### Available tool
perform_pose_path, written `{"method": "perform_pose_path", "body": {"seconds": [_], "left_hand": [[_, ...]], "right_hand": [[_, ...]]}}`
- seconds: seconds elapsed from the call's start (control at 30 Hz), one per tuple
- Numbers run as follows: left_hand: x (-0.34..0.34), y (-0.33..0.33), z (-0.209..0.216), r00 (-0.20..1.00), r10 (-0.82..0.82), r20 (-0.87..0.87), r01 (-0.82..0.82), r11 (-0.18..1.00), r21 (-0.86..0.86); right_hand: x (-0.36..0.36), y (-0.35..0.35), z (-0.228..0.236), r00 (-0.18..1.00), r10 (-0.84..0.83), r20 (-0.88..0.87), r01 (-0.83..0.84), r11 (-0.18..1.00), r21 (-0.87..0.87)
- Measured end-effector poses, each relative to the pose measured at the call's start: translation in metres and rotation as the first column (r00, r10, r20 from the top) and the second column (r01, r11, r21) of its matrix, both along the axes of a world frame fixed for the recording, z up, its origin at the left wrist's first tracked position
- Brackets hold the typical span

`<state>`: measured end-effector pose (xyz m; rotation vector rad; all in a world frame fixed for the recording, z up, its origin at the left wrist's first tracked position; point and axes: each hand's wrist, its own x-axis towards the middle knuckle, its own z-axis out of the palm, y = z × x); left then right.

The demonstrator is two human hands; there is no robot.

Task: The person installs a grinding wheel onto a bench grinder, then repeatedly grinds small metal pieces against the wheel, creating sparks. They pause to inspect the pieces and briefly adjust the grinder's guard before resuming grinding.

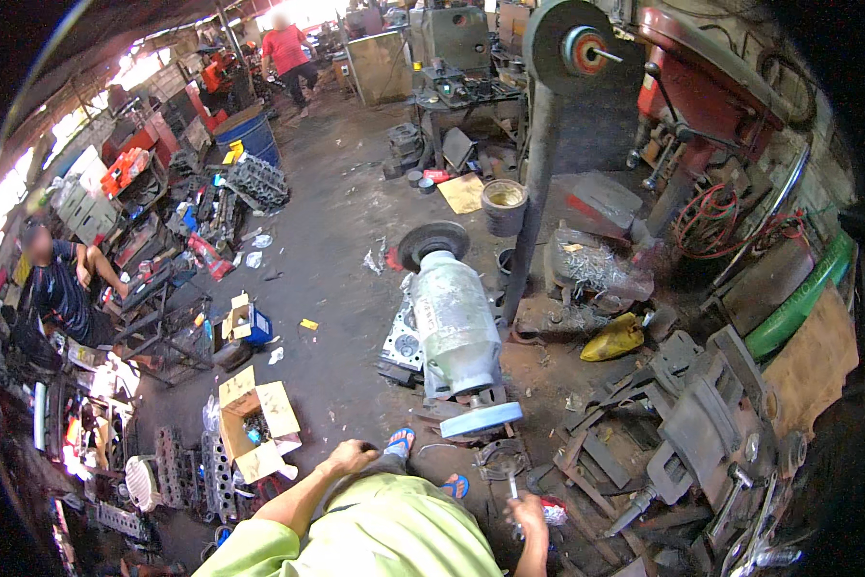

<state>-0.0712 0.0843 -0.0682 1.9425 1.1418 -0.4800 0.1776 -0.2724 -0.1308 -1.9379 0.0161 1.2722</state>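
A worker's right hand (pixel 527 514) clasps a slim, silvery metal rod (pixel 512 484) in a workshop, its grip clamped around the near end. The rod's long axis runs away from the worker and slightly left, its far end pointing toward a bench grinder (pixel 458 313). The rod extends just beyond the fingers, over the right side of the view; at its far end shows a dark, ring-shaped metal piece (pixel 498 462), though whether the two are joined is too small to tell. The left hand (pixel 354 456) is near the worker's thigh, well apart from the rod, fingers curled; whether that grip holds anything cannot be told. The grinder's scuffed, pale-green cylindrical housing carries a smooth, light-blue wheel (pixel 481 420) at the near end and a dark round disc (pixel 432 242) at the far one.
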Motion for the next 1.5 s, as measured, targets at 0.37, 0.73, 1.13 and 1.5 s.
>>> {"method": "perform_pose_path", "body": {"seconds": [0.37, 0.73, 1.13, 1.5], "left_hand": [[0.058, -0.034, 0.018, 0.927, 0.37, 0.057, -0.251, 0.728, -0.637], [-0.084, 0.19, -0.03, 0.548, 0.833, 0.079, -0.633, 0.474, -0.613], [-0.376, 0.065, -0.117, 0.84, 0.327, -0.432, -0.447, 0.87, -0.209], [-0.338, 0.137, -0.112, 0.733, 0.643, -0.224, -0.679, 0.71, -0.186]], "right_hand": [[-0.075, 0.171, 0.058, 0.884, 0.417, -0.209, -0.288, 0.841, 0.459], [-0.131, 0.259, 0.006, 0.971, 0.212, 0.113, -0.224, 0.968, 0.112], [-0.204, 0.13, -0.052, 0.954, 0.245, 0.172, -0.13, 0.857, -0.498], [-0.137, 0.318, -0.048, 0.991, 0.124, 0.055, -0.11, 0.973, -0.204]]}}
